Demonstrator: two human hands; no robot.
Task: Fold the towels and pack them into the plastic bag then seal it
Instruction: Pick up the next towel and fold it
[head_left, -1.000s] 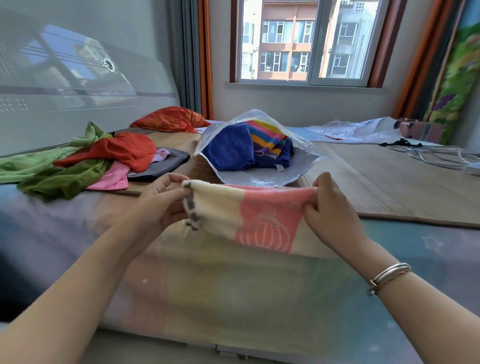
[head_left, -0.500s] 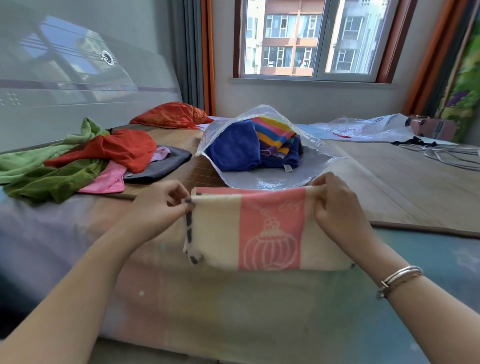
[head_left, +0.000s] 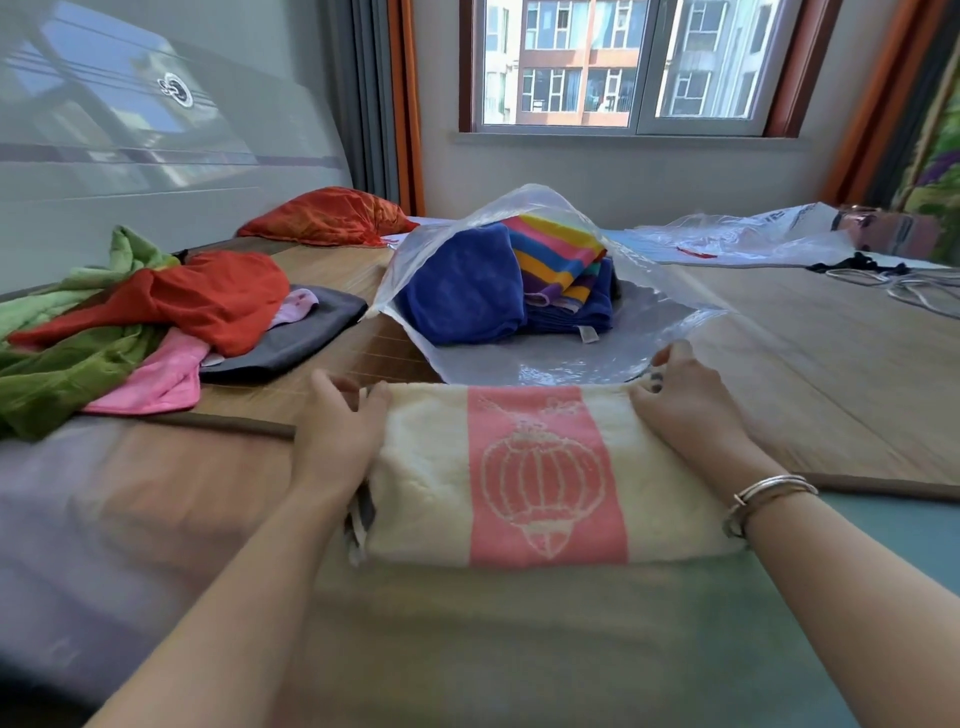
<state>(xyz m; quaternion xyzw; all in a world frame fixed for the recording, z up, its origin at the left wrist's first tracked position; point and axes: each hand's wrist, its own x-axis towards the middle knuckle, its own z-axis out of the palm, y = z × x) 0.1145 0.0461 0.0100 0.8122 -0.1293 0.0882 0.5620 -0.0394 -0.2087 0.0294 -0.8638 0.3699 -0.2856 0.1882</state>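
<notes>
At far left, a loose heap of unfolded cloths lies on the woven bamboo mat (head_left: 810, 364) that covers the bed: a crumpled green towel (head_left: 57, 379) of napped pile, a smooth orange-red cloth (head_left: 208, 301) draped over it, a pink towel (head_left: 156, 379) spilling toward the mat's bound edge, and a flat dark grey cloth (head_left: 306, 338) beneath. Behind them rests a glossy, wrinkled orange pillow (head_left: 327, 215).

The left hand (head_left: 337, 431) lies at the left end of the folded cream towel (head_left: 426, 467), fingers loosely curved against its short edge and thumb on its upper corner; whether it pinches the cloth or only presses it cannot be told. The towel is a thick, fluffy oblong, folded flat, crossed by a coral-pink band bearing a woven lantern outline. It lies at the near edge of the bed, touching the mouth of the plastic bag (head_left: 545, 364).

That bag is clear, shiny and crinkled, its upper sheet tented over the contents: a plush blue towel (head_left: 462, 286) folded into a rounded block, and a rainbow-striped towel (head_left: 556, 254) stacked on further blue folds.

The right hand (head_left: 685, 405), a metal bangle (head_left: 763, 493) on its wrist, rests on the towel's right end, fingers curled over the far corner. A second, flat plastic bag (head_left: 737, 239) and coiled cables (head_left: 914, 286) lie at far right.
</notes>
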